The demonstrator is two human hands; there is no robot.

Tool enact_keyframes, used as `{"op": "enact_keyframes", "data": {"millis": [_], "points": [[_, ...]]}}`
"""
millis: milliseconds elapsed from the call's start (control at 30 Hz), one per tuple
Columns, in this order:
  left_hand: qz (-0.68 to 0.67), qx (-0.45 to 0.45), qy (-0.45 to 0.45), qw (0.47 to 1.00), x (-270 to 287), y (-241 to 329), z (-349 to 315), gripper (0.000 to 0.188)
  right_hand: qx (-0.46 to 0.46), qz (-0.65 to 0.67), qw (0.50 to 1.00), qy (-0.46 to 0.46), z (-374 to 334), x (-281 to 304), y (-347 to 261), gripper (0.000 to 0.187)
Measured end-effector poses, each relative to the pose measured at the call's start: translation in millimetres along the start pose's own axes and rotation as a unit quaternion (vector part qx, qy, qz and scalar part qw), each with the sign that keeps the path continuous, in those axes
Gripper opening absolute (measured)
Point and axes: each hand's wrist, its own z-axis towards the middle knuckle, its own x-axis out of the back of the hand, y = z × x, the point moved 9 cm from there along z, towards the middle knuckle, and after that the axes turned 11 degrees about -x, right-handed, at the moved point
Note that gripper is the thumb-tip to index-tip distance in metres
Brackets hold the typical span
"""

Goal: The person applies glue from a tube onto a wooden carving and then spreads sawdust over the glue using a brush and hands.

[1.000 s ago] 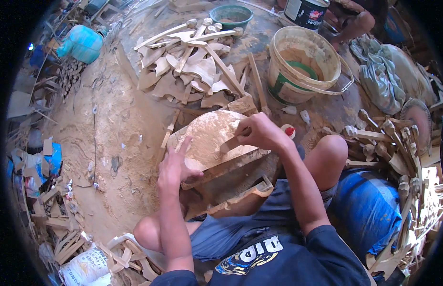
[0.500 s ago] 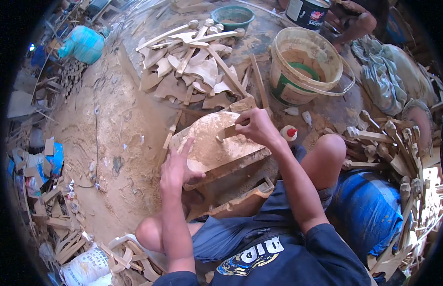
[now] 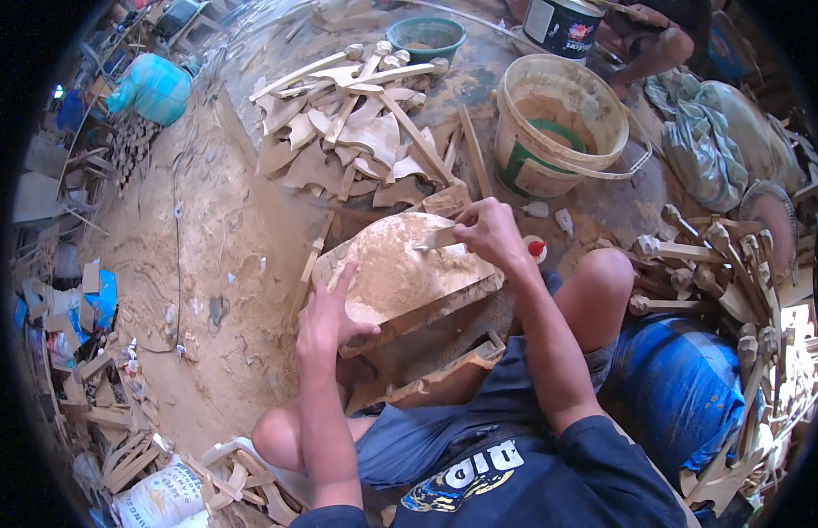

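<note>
Before me a thick board (image 3: 387, 275) with a rounded far edge lies tilted, its top coated with tan dust. My left hand (image 3: 328, 310) rests at the board's left edge, its thumb and forefinger spread apart. Between the fingers of my right hand (image 3: 495, 236) is a flat wooden strip (image 3: 442, 238). The strip's tip meets the board's top near the far right, beside a small whitish patch. Just right of that hand stands a bottle with a red cap (image 3: 536, 248), partly hidden by my wrist.
Beyond the board lies a heap of cut wooden pieces (image 3: 356, 132). A dusty bucket (image 3: 558, 123) and a green basin (image 3: 426, 40) stand farther off. Carved wooden legs (image 3: 690, 251) and a blue sack (image 3: 677, 378) are at right. Another person's leg (image 3: 660, 57) shows at the far right.
My right hand has shifted slightly away and to the right, taking the strip across the board. A whitish patch now shows by its tip. My left hand has stayed at the board's edge.
</note>
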Motion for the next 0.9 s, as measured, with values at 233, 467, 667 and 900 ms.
{"op": "enact_keyframes", "data": {"millis": [233,467,667,900], "points": [[-0.02,0.014,-0.011,1.0,-7.3,-3.8,3.2,0.133,-0.002,0.034,0.999,0.02,4.3,-6.9,-12.1,0.025],[0.003,0.014,-0.011,1.0,-19.7,-10.5,11.0,0.131,-0.05,0.005,0.998,0.022,-15.0,19.0,7.7,0.025],[-0.008,0.013,0.009,1.0,-45.3,-25.9,29.2,0.136,0.017,-0.029,0.993,0.112,-53.8,42.5,9.7,0.023],[-0.023,0.012,0.014,1.0,-80.7,-45.1,45.1,0.14,-0.075,0.004,0.992,0.097,-68.7,43.4,50.5,0.023]]}}
